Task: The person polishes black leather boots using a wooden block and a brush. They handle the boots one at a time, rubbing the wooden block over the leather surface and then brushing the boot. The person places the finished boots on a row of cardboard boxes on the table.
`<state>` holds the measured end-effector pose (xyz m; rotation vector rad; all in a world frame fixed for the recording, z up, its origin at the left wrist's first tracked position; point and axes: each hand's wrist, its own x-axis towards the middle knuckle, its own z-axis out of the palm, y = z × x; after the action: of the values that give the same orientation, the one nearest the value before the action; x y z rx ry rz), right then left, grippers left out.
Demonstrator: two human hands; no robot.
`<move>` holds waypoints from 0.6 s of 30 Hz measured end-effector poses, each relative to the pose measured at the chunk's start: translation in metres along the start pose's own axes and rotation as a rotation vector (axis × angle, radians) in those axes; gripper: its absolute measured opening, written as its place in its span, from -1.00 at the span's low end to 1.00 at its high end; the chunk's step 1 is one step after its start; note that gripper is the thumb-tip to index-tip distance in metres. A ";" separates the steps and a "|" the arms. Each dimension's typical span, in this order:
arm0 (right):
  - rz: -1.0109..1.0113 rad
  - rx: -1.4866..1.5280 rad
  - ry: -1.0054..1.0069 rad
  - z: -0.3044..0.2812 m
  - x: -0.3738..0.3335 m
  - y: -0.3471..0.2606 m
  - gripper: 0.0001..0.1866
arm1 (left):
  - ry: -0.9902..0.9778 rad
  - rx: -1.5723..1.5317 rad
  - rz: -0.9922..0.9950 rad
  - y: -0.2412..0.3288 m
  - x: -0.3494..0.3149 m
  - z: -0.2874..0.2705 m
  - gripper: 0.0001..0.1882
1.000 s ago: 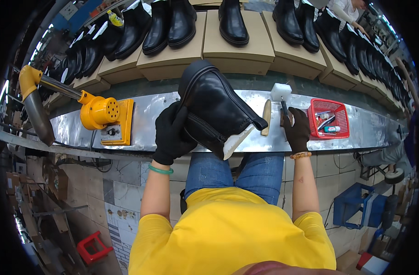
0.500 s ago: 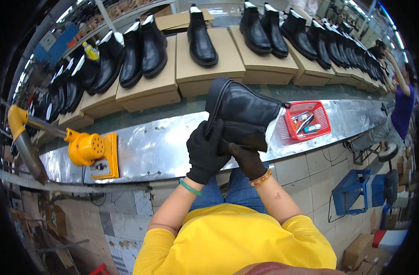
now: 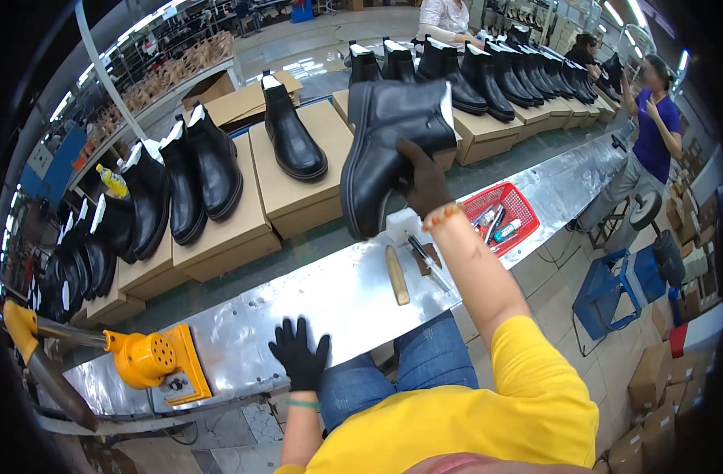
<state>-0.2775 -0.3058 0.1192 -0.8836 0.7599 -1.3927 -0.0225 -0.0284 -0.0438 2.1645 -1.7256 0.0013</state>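
Note:
My right hand point(image 3: 425, 180), in a dark glove, grips a black leather ankle boot point(image 3: 377, 170) around its shaft. The boot is raised above the bench, toe pointing down, sole to the left and the white-lined opening to the right. My left hand point(image 3: 300, 354), in a black glove, holds nothing; its fingers are spread near the front edge of the metal bench point(image 3: 314, 292). Beneath the boot lie a yellowish flat stick point(image 3: 397, 275), a white wad point(image 3: 401, 225) and some slim pen-like tools point(image 3: 431, 265).
Behind the bench, several black boots point(image 3: 294, 142) stand on cardboard boxes point(image 3: 298, 186). A red basket point(image 3: 527, 223) of small items sits right of my right forearm. A yellow machine point(image 3: 152, 355) is at left. A person in purple point(image 3: 658, 126) is at far right.
My left hand has let go of the boot and moved down to the left, opening. My right hand has lifted the boot up and turned it toe down. The view has shifted.

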 end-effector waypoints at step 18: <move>-0.541 -1.458 0.160 0.060 0.059 0.049 0.08 | 0.200 0.112 0.028 -0.005 -0.022 -0.005 -0.41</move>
<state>-0.1981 -0.3617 0.1095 -2.2216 1.8138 -1.2150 -0.0225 -0.0060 -0.0458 2.1354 -1.6766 0.3181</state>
